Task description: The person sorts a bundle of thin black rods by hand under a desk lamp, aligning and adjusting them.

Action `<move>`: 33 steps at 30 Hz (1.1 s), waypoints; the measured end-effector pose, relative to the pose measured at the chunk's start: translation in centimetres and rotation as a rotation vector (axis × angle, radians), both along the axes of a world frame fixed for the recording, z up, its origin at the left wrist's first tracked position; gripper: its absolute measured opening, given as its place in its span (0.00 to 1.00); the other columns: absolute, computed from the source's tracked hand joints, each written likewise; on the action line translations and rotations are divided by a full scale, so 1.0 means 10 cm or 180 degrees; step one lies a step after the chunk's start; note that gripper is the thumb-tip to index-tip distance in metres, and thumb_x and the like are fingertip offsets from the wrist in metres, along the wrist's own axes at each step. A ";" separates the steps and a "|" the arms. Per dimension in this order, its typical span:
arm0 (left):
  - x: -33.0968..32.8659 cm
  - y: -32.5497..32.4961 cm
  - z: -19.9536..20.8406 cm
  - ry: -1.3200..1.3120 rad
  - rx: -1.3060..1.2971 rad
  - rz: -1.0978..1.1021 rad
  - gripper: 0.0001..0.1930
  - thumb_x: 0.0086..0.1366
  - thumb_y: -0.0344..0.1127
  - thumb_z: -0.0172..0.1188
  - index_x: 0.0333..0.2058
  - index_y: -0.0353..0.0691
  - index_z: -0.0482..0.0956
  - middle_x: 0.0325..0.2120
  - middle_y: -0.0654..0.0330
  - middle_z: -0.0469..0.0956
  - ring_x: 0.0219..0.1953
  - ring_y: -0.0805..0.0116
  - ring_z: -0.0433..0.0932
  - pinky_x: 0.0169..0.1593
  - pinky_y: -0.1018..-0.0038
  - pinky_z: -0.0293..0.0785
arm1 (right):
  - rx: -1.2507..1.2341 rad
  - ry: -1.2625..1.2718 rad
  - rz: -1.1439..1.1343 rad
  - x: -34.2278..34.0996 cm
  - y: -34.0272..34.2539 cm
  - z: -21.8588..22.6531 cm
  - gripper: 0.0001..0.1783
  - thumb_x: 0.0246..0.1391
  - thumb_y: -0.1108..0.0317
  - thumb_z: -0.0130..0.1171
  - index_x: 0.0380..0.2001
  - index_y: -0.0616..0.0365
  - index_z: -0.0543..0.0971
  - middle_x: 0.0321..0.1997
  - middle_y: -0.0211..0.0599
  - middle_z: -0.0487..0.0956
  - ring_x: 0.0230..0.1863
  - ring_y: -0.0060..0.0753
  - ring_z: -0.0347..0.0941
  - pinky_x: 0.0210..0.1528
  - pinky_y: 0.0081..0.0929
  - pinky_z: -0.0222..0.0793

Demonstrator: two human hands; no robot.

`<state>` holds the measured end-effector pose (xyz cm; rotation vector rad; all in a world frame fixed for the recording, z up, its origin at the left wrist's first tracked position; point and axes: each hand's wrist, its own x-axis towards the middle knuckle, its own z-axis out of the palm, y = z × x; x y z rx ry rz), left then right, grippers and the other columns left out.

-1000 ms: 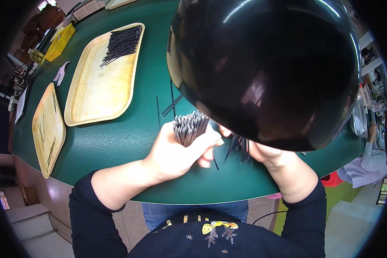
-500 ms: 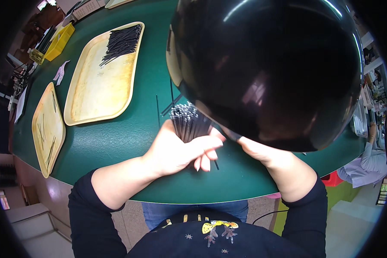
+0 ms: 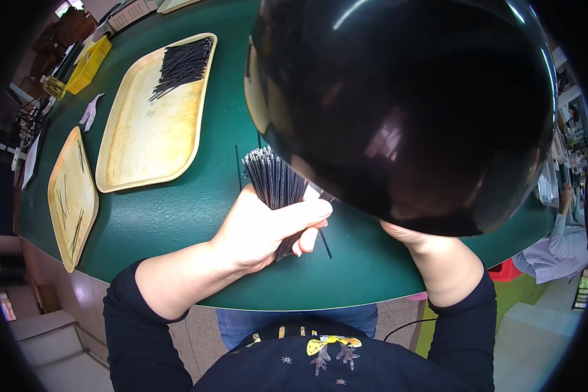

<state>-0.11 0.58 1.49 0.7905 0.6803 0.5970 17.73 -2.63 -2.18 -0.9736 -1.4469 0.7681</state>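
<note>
My left hand [image 3: 261, 232] is wrapped round a thick bundle of thin black wires [image 3: 273, 178] with silvery tips at the far end. The bundle stands tilted over the table, its near ends showing below my fingers. One black wire [image 3: 324, 244] pokes out beside my fingertips. My right hand [image 3: 415, 236] is to the right; its fingers are hidden under a large glossy black dome [image 3: 405, 117]. That dome covers the upper right of the view and the far right part of the bundle.
A cream tray [image 3: 147, 144] holds a pile of black wires [image 3: 184, 64] at its far end. A smaller tray [image 3: 73, 196] at the left holds a few loose wires. Beyond are a paper scrap [image 3: 90, 112] and a yellow bin [image 3: 90, 65]. Another person's sleeve [image 3: 566, 234] shows at the right.
My left hand has turned the bundle, whose tips now lean further left. My right hand has moved right, away from the bundle. The dome shifted slightly in view.
</note>
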 end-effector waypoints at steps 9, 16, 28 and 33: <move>-0.04 0.03 -0.04 -0.0136 -0.0025 -0.0290 0.06 0.51 0.26 0.54 0.18 0.33 0.70 0.10 0.59 0.68 0.11 0.74 0.68 0.15 0.81 0.65 | 0.0113 0.0145 0.0197 -0.03 0.00 0.10 0.16 0.32 0.82 0.58 0.32 0.64 0.72 0.33 0.35 0.73 0.33 0.27 0.69 0.36 0.22 0.66; -0.05 0.03 -0.02 -0.0517 -0.0426 -0.0327 0.05 0.52 0.28 0.53 0.20 0.33 0.70 0.12 0.59 0.69 0.10 0.74 0.67 0.13 0.82 0.62 | 0.0791 -0.0123 0.0244 -0.01 0.05 0.10 0.15 0.33 0.81 0.57 0.31 0.65 0.72 0.32 0.37 0.73 0.32 0.29 0.70 0.35 0.22 0.66; -0.06 0.02 -0.07 -0.0463 -0.0492 -0.0187 0.05 0.52 0.29 0.54 0.22 0.34 0.70 0.12 0.61 0.68 0.09 0.76 0.65 0.11 0.83 0.58 | 0.1200 -0.0643 0.0134 0.00 0.05 0.20 0.16 0.33 0.82 0.57 0.32 0.67 0.72 0.32 0.40 0.73 0.32 0.34 0.71 0.34 0.23 0.67; -0.03 0.01 -0.07 -0.0109 0.0119 -0.0060 0.07 0.51 0.28 0.54 0.18 0.35 0.69 0.11 0.61 0.68 0.09 0.76 0.65 0.11 0.84 0.58 | 0.1188 -0.0138 0.0080 -0.01 0.04 0.13 0.16 0.33 0.81 0.58 0.32 0.67 0.72 0.32 0.40 0.73 0.33 0.33 0.71 0.35 0.23 0.67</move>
